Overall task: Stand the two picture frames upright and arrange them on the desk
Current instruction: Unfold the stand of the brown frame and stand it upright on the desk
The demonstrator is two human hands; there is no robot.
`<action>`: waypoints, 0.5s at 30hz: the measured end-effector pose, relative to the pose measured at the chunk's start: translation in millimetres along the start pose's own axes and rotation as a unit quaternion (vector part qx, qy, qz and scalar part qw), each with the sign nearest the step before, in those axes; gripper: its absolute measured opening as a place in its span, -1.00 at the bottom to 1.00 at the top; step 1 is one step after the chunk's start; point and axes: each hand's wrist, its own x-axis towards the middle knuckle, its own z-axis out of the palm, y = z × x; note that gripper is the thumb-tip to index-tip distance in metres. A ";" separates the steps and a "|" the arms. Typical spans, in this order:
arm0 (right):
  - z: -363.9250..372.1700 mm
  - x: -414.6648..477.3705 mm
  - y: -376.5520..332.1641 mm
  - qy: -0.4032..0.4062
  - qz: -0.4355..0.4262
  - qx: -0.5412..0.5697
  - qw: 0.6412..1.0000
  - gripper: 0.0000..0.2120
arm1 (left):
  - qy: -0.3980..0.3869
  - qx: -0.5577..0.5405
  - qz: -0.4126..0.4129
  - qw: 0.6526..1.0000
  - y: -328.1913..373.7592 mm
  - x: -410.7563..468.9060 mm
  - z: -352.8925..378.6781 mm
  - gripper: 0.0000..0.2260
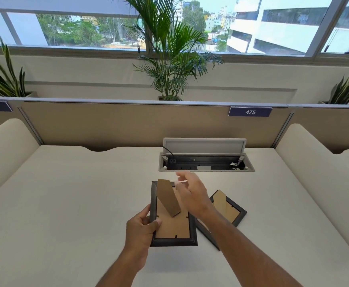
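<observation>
Cream desk [76, 204] spreads under my arms, and toward its middle my left hand [141, 229] grips the nearer picture frame [170, 230] by its left edge, thumb pressed on the brown backing, fingers curled behind. That frame is held back-side up, lifted off the surface, its cardboard stand [168, 197] swung out from the backing. My right hand [192, 193] hovers just above the frame's upper right corner, fingers loose and spread, gripping nothing. Further right, the second frame [228, 210] lies flat, face down, partly hidden beneath my right forearm.
</observation>
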 end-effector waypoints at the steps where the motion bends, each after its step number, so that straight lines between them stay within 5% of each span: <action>1: -3.8 2.2 0.0 0.039 0.016 0.009 0.999 -0.64 | 0.001 -0.002 0.003 1.000 0.7 -0.1 -1.0 -0.51; 4: -19.1 6.4 4.8 0.078 0.123 -0.003 0.989 -0.59 | 0.006 -0.001 0.011 1.000 3.0 0.3 -3.4 -0.53; 7: -28.7 7.0 10.3 0.011 0.205 0.001 0.979 -0.66 | 0.003 -0.001 0.015 1.000 7.0 0.3 -5.4 -0.51; 15: -40.1 -3.6 1.7 -0.052 0.331 0.228 0.914 -0.55 | -0.015 0.015 0.056 0.998 17.7 -0.2 -6.5 -0.60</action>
